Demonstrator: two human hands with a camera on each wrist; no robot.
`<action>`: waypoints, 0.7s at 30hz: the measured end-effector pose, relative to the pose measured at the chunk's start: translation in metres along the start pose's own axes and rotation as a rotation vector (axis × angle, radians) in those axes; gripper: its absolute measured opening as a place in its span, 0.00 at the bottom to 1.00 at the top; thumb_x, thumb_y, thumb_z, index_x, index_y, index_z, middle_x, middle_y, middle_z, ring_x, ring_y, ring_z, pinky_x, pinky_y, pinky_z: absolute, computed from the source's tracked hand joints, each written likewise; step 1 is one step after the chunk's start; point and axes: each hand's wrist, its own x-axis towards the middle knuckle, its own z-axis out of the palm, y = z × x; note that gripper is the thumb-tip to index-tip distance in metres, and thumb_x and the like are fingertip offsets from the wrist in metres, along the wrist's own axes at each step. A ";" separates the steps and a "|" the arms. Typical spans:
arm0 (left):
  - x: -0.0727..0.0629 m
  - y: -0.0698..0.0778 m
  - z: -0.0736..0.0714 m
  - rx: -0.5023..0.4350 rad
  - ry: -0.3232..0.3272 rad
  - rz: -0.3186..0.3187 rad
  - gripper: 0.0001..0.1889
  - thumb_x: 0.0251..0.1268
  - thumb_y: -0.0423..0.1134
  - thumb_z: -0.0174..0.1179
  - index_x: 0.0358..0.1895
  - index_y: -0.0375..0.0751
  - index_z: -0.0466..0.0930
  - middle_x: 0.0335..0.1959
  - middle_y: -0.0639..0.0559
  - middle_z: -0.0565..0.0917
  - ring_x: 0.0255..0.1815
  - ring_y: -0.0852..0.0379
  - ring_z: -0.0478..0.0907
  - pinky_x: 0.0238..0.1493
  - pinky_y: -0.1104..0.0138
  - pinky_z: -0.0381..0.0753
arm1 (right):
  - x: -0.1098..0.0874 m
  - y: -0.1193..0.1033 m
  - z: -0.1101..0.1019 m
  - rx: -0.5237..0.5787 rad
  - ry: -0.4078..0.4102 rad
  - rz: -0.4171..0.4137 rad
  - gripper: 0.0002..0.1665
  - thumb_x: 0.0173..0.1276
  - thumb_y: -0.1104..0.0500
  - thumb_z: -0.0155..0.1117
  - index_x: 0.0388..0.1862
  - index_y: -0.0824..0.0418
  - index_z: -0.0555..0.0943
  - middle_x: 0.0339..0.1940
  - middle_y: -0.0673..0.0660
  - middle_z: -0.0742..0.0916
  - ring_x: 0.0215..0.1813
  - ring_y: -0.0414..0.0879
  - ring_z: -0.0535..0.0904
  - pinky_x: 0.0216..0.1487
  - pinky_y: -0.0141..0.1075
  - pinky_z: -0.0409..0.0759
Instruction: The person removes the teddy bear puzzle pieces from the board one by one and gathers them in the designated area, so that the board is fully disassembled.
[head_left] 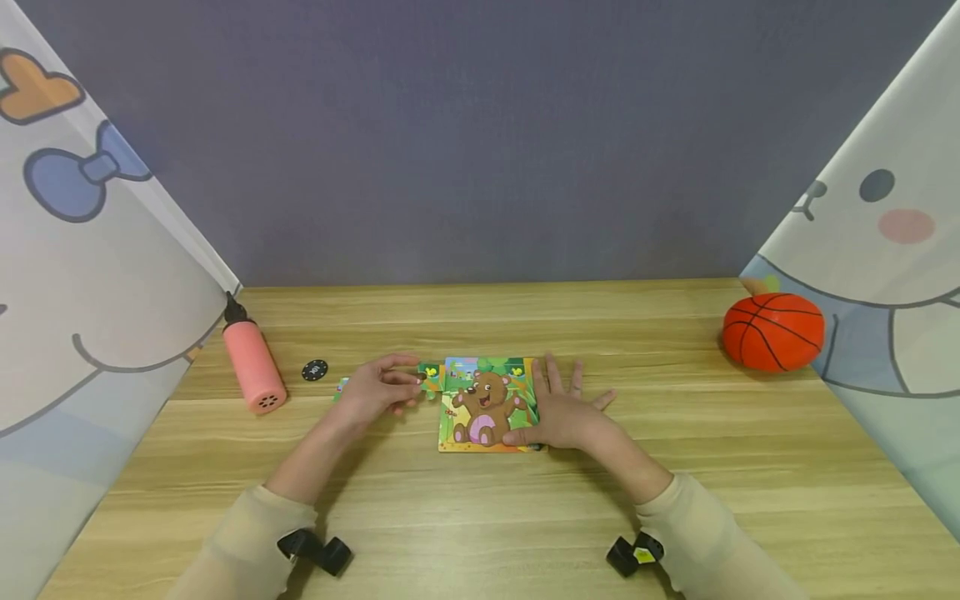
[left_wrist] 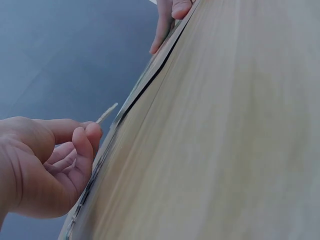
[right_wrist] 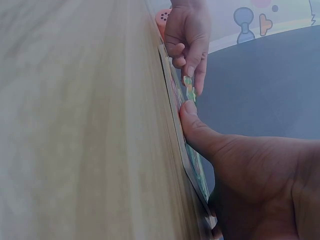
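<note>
While your left hand (head_left: pixel 375 389) pinches a puzzle piece (head_left: pixel 430 375), your right hand (head_left: pixel 564 417), spread wide, rests on the bear puzzle (head_left: pixel 486 408), desk (head_left: pixel 480 521) beneath.

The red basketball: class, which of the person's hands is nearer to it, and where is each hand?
Right. The right hand rests on the bear puzzle, left of the basketball; the left hand pinches a puzzle piece, farther left.
</note>
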 end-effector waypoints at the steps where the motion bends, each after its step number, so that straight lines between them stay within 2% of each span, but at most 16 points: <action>1: -0.001 0.000 -0.001 0.007 0.000 -0.002 0.29 0.65 0.23 0.63 0.69 0.31 0.69 0.47 0.37 0.85 0.32 0.54 0.84 0.29 0.72 0.81 | 0.000 0.000 0.000 0.000 0.000 0.000 0.80 0.51 0.21 0.67 0.84 0.60 0.35 0.83 0.63 0.37 0.76 0.74 0.24 0.50 0.87 0.27; 9: -0.002 0.001 -0.003 0.073 -0.008 -0.008 0.27 0.64 0.23 0.65 0.67 0.31 0.71 0.45 0.38 0.85 0.29 0.54 0.83 0.26 0.72 0.79 | 0.000 0.000 0.001 -0.001 0.001 0.000 0.80 0.51 0.20 0.67 0.84 0.60 0.36 0.83 0.63 0.37 0.76 0.74 0.24 0.49 0.86 0.26; 21: -0.009 0.009 -0.008 0.145 -0.017 0.000 0.27 0.63 0.26 0.67 0.65 0.31 0.73 0.46 0.39 0.80 0.32 0.53 0.78 0.24 0.72 0.75 | 0.001 0.001 0.000 -0.007 -0.002 0.001 0.80 0.51 0.20 0.67 0.84 0.59 0.35 0.83 0.63 0.37 0.76 0.74 0.24 0.50 0.86 0.27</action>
